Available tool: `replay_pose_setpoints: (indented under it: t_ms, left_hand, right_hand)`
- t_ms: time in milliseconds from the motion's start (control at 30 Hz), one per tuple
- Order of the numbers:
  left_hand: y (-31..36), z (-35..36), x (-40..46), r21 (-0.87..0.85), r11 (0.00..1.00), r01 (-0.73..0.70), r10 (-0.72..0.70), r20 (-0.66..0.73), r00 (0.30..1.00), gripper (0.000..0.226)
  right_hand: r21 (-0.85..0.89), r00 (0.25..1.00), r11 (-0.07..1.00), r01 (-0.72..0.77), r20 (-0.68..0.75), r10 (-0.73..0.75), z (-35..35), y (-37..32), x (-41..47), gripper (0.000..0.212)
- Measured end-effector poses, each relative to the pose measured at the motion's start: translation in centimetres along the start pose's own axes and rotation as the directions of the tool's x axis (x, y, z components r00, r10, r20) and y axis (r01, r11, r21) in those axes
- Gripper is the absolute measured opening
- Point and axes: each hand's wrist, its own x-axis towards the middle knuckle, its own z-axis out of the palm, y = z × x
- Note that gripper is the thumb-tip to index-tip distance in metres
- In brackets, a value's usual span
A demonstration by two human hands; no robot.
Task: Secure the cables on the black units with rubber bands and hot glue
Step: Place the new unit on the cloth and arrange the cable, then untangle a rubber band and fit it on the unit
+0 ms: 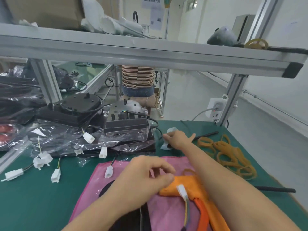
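The black units sit in a messy stack at the back left of the green mat, most of them in crinkly clear plastic bags, with thin cables ending in white connectors spilling out toward the front. A loose pile of tan rubber bands lies on the right side of the mat, well apart from the stack. The orange hot glue gun lies on a pink sheet right at the front, with one white plug and its colored wires draped across it.

The right hand is stretched out just beside the right edge of the stack, fingers curled around a small pale-blue plastic piece; can't tell what that piece is. The left hand hovers over the pink sheet just left of the glue gun, fingers loosely curled with thumb and fingertips close together. It's blurry, so I honestly can't tell if it's pinching anything.

A black rod lies on the mat behind the bands, and an aluminum shelf runs overhead. A person in a striped top sits further back.
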Motion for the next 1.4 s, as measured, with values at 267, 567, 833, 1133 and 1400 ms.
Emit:
replay_pose_setpoints:
  t_ms: [267,567,833,1133,1400]
  left_hand:
    - [-2.6,2.7,7.6,-0.009,0.992,0.128,-0.127,-0.232,0.964,0.037]
    - [-3.1,6.5,10.1,-0.308,0.943,0.127,-0.191,-0.191,0.963,0.079]
    - [-2.5,5.9,9.9,-0.36,0.932,0.051,-0.14,-0.227,0.964,0.038]
    - [-3.1,5.2,9.8,-0.238,0.971,0.018,-0.082,-0.258,0.963,0.015]
    - [-3.9,5.0,9.7,0.027,0.999,-0.036,0.04,-0.149,0.988,0.014]
  right_hand:
    - [0.86,0.995,0.502,0.087,-0.05,-0.086,-2.9,4.5,-6.1,0.042]
    - [0.982,0.966,0.19,0.002,0.048,-0.254,-3.8,5.6,-9.8,0.051]
    - [0.891,0.948,0.389,0.233,-0.119,-0.295,-3.3,6.2,-11.0,0.034]
    - [0.817,0.942,0.475,0.327,-0.239,-0.237,-3.6,6.2,-11.2,0.018]
    - [0.488,0.832,0.7,0.522,-0.47,-0.294,-4.1,6.5,-11.8,0.008]
